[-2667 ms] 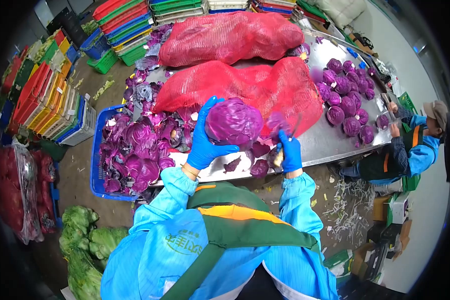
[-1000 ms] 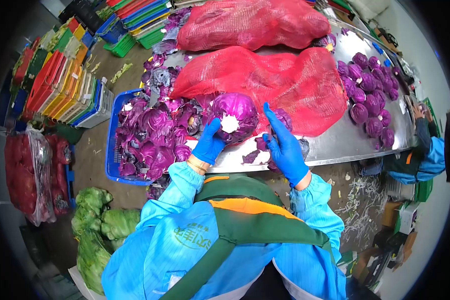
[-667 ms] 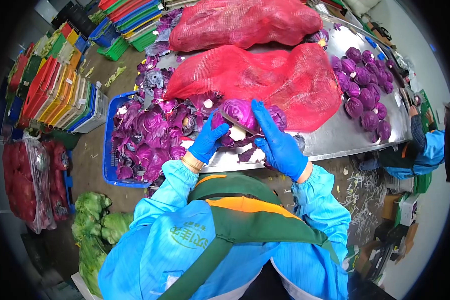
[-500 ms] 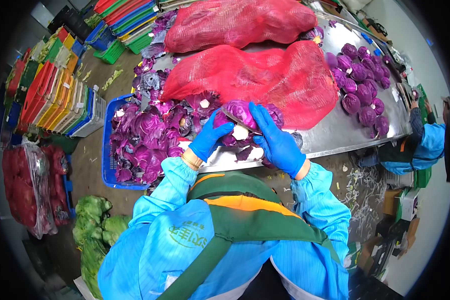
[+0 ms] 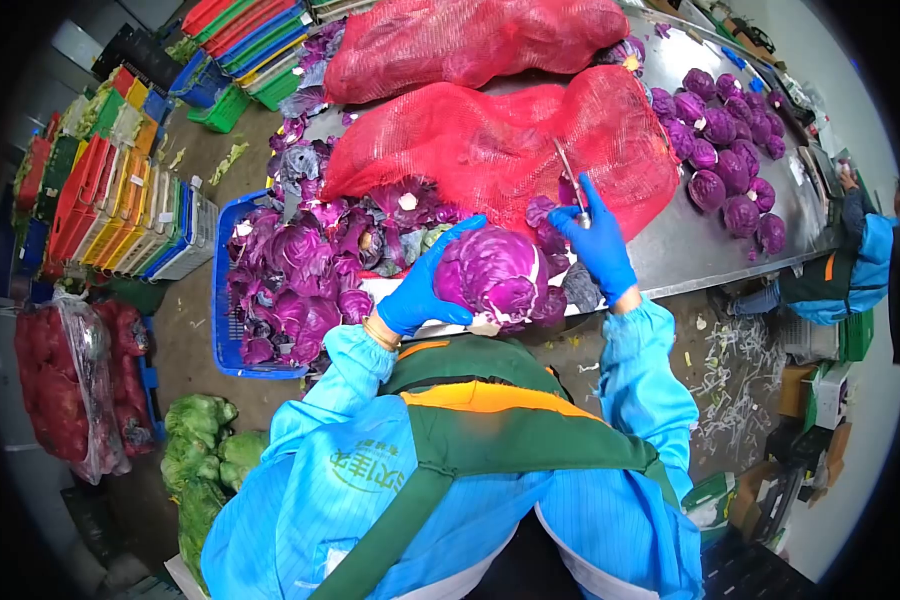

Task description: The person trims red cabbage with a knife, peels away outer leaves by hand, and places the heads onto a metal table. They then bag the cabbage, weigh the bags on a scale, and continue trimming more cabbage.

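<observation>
While cabbage (image 5: 490,272) sits cupped against your left hand (image 5: 417,295), fingers and thumb spread round its side, grip looks one-sided: smooth, round head could roll off your palm. It is at near edge of table (image 5: 710,262), so slip could mean floor; cannot tell if table bears any weight. Your right hand (image 5: 598,242) pinches knife (image 5: 570,172), one finger raised beside blade: careless turn could nick glove. Blade points away from you, across net bag (image 5: 490,130); low sweep could snag mesh.
</observation>
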### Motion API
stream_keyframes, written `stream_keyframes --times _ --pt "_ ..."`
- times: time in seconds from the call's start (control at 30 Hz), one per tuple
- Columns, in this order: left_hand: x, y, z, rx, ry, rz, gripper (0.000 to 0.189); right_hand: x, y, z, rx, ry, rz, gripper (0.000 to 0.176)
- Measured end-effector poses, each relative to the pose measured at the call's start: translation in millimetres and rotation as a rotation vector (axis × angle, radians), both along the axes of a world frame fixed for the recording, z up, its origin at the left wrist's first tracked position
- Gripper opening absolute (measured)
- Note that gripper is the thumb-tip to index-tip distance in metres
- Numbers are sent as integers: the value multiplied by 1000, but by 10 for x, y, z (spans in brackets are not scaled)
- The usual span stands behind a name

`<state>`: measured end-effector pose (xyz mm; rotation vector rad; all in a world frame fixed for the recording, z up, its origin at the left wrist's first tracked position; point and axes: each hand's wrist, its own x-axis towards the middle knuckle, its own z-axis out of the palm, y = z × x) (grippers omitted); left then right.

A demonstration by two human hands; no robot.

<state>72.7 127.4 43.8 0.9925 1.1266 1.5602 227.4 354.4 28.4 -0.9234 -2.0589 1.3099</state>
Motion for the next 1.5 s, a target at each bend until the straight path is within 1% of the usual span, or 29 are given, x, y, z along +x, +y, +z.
stream_keyframes --times 0.07,0.1,0.17,0.2,0.27,0.3,0.33,0.4,0.43,0.47,0.53,0.57,0.6,0.67,0.7,0.73,0.8,0.83,0.87,0.9,0.93,0.97,1.0,1.03,1.07,1.17,1.3,1.37,1.5 --pt "-45 11 -37 2 1 -17 116 96 -244 385 -394 189 387 69" --pt "-67 20 -80 -25 -25 0 116 112 -345 469 -398 189 384 69" --pt "-60 16 -59 -92 -102 -2 114 134 -501 591 88 157 586 62" --pt "-59 7 -16 -99 -104 -12 114 165 -513 643 82 156 575 62" --pt "-65 -14 48 -113 -144 -135 112 222 -525 758 66 -134 594 55" --pt "-43 -19 61 -126 -187 -132 114 240 -578 878 60 -243 590 43" --pt "-35 -32 33 -131 -189 -136 114 248 -581 833 53 -244 586 43" --pt "-4 -95 -45 -92 -55 -177 120 250 -580 601 -299 -33 336 31" --pt "19 -115 -36 -128 -76 -181 126 297 -481 349 -400 17 252 23" --pt "28 -116 -58 -132 -79 -180 126 316 -367 234 -404 15 253 23" --pt "32 -108 -143 -63 -114 -90 128 328 -122 32 -386 -103 165 29" --pt "-7 -75 -214 -30 -51 -40 125 343 -19 -286 142 -65 106 41" --pt "-37 -30 -189 -23 -43 -39 125 320 -34 -197 150 -57 107 41" --pt "-65 31 -114 13 87 110 121 317 -267 142 -54 -83 61 53" --pt "-69 67 5 65 250 144 119 310 -383 260 -353 55 135 55" --pt "-54 151 50 72 256 141 119 281 -460 323 -534 67 177 57" --pt "86 342 72 203 159 539 110 164 -757 349 -558 455 192 59" --pt "165 340 56 107 37 535 90 113 -810 389 -555 458 190 59" --pt "49 255 -213 128 -386 153 79 72 -846 449 -562 316 161 61" --pt "23 278 -350 7 -623 173 77 51 -850 485 -564 175 135 63" --pt "2 327 -366 -119 -852 184 74 27 -830 385 -558 185 135 63" --pt "-1 352 -380 -120 -844 176 74 0 -807 190 -259 273 102 65" --pt "25 388 -352 -84 -705 215 70 -22 -779 161 44 352 70 67" --pt "50 429 -331 -46 -570 256 66 22 -765 143 118 336 94 66" --pt "72 455 -321 -47 -573 258 66 42 -771 111 117 333 95 66" --pt "139 567 -196 3 -400 401 67 82 -775 86 -97 387 30 62" --pt "197 623 -183 -5 -317 454 68 138 -716 76 -68 361 -8 55" --pt "219 622 -182 7 -297 464 68 204 -659 109 69 294 33 45" --pt "219 633 -179 16 -256 455 67 282 -626 268 -61 304 49 32"
